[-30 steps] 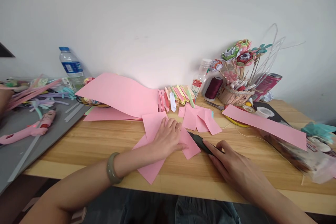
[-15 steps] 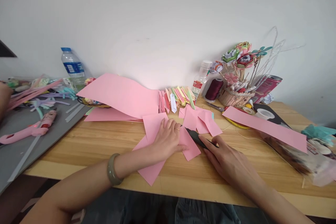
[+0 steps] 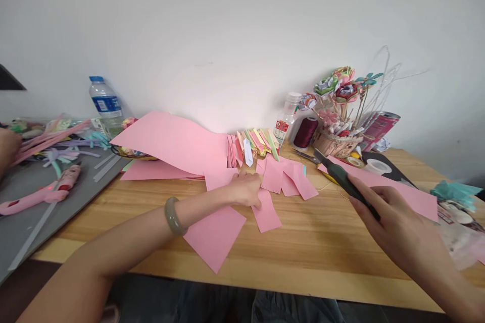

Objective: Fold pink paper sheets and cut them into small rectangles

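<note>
My right hand (image 3: 394,217) grips a dark utility knife (image 3: 346,179), lifted off the table with its blade pointing up and to the left. My left hand (image 3: 246,189) is closed, its fingers curled and its thumb on the upper edge of a small pink paper piece (image 3: 268,217). Another pink sheet (image 3: 216,237) lies under my left wrist, and one more pink piece (image 3: 217,179) shows behind that hand. Several cut pink pieces (image 3: 273,176) lie loosely overlapped just beyond it.
A big pink sheet stack (image 3: 174,141) lies back left, beside folded paper strips (image 3: 261,141). A bottle (image 3: 286,116), thread spool (image 3: 305,132), scissors (image 3: 305,155) and flower basket (image 3: 335,144) stand or lie behind. At left are a pink glue gun (image 3: 56,189) and another person's arm (image 3: 7,151).
My right hand has raised the utility knife away from the paper, up and to the right. My left hand has gone from lying flat to curling its fingers at the small pink piece.
</note>
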A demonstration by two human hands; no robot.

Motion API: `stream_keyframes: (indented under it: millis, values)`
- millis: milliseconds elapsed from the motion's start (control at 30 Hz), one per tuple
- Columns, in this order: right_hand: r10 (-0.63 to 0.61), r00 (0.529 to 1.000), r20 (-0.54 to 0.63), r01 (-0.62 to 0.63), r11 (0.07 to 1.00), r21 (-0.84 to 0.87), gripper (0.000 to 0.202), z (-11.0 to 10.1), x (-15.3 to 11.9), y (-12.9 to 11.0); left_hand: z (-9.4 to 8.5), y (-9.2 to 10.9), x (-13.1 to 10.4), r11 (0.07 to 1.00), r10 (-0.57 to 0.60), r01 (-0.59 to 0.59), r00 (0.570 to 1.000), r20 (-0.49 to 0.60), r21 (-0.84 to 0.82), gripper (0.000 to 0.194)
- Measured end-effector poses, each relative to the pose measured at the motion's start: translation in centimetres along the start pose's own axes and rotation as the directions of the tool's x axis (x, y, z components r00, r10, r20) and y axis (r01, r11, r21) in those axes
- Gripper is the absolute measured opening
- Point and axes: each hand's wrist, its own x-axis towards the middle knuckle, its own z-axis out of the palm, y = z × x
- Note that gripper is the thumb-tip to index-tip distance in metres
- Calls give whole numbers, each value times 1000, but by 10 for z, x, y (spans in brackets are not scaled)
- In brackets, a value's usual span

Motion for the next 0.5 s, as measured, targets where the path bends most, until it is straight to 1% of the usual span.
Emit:
stream_keyframes:
  millis: [133, 233, 300, 333, 367, 433, 467, 500]
  values:
    - [52, 999, 12, -52, 999, -7, 46, 1, -14, 22, 2, -3, 9, 997, 70, -70, 997, 17, 43, 46]
    - [73, 997, 35, -74, 997, 37, 45, 2, -20, 30, -3, 4, 21, 991, 124, -123, 992, -37, 45, 34]
    - [92, 994, 56, -96, 993, 62, 45, 3, -22, 32, -11, 10, 33, 992, 125, -124, 986, -114, 16, 32]
    - [97, 993, 62, -101, 993, 67, 45, 4, -22, 32, -16, 12, 40, 993, 117, -118, 980, -164, 2, 38]
    - [98, 993, 68, -102, 993, 66, 46, 5, -23, 32, -21, 13, 47, 993, 106, -113, 969, -222, -21, 47]
    - [89, 994, 69, -93, 994, 56, 47, 9, -23, 32, -33, 11, 58, 986, 79, -125, 931, -355, -110, 65]
    - [88, 994, 71, -91, 995, 44, 47, 10, -23, 31, -37, 7, 60, 972, 62, -150, 907, -416, -182, 68]
    - [90, 993, 80, -92, 995, 29, 47, 12, -22, 31, -42, 2, 61, 952, 51, -182, 888, -457, -246, 64]
